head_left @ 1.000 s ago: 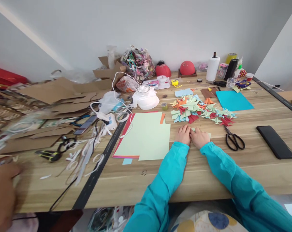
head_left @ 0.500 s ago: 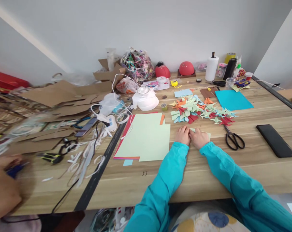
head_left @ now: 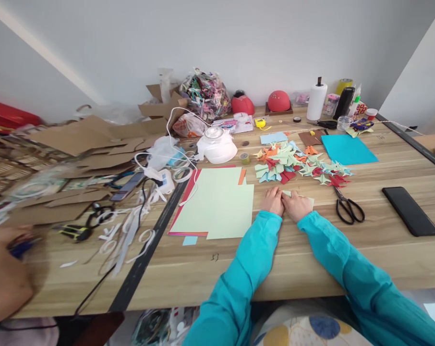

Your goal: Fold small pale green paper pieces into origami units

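My left hand [head_left: 273,201] and my right hand [head_left: 296,205] lie side by side on the wooden table [head_left: 311,259], fingers curled and pressed onto a small pale green paper piece [head_left: 299,196]. Both arms wear teal sleeves. Just beyond the hands lies a heap of folded paper shapes [head_left: 296,166] in green, red, orange and blue. Left of my left hand sits a stack of pale green sheets [head_left: 217,204] over red ones.
Black scissors [head_left: 349,209] and a black phone [head_left: 410,211] lie to the right, a teal sheet [head_left: 347,149] behind them. Cardboard pieces [head_left: 80,144], cables and white strips crowd the left. Another person's blurred hand [head_left: 5,276] holds a blue object at the far left.
My hands have stayed pressed on the green paper. The other person's hand at the far left has shifted and now holds a blue object.
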Available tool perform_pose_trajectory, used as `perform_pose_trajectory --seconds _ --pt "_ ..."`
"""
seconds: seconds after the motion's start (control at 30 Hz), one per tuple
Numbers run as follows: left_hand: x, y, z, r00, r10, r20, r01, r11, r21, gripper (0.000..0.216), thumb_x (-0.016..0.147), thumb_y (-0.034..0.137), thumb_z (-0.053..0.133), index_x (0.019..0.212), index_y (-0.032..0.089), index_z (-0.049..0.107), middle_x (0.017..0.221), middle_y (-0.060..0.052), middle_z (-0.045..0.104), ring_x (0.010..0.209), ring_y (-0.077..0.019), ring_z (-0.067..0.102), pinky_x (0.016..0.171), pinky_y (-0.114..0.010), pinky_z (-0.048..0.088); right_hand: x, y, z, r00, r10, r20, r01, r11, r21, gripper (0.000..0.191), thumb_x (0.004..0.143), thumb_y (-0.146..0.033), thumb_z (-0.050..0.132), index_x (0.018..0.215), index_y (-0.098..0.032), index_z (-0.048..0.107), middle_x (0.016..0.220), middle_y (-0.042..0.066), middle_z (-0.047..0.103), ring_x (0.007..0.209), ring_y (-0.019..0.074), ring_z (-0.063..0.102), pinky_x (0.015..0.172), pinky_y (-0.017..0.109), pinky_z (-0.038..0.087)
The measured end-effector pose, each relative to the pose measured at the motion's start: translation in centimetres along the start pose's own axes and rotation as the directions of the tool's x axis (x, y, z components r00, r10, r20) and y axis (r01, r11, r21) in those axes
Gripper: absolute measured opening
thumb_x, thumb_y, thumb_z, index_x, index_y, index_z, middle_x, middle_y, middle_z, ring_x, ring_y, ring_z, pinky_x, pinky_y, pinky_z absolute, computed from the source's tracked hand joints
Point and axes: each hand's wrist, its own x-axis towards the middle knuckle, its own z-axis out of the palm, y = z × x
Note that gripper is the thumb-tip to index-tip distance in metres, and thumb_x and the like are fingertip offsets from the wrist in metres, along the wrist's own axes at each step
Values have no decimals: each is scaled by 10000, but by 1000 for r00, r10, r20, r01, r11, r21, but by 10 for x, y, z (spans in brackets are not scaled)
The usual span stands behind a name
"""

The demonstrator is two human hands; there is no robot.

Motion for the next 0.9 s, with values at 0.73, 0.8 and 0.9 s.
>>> perform_pose_trajectory --seconds 0.73,0.8,0.9 --pt "0 2 -1 1000 23 -21 -23 1000 8 340 779 166 413 1058 121 601 1195 -108 530 1121 -235 440 1010 -397 312 -42 9 1 996 -90 -3 89 992 -94 412 905 -398 229 1217 -243 450 1071 133 498 722 190 589 584 292 373" --pt "0 2 -1 999 30 -24 -29 1000 7 343 772 158 413 1057 123 601 1189 -107 532 1120 -230 437 1009 -392 315 -51 12 2 995 -100 -5 99 991 -86 409 903 -393 246 1223 -242 450 1079 131 504 724 187 587 583 289 373" --pt "1 2 -2 999 36 -19 -36 999 10 347 764 155 415 1055 121 601 1189 -106 530 1121 -226 434 1004 -376 324 -63 15 2 994 -112 -12 111 991 -76 411 904 -397 236 1184 -239 490 1065 119 522 736 187 588 582 282 374"
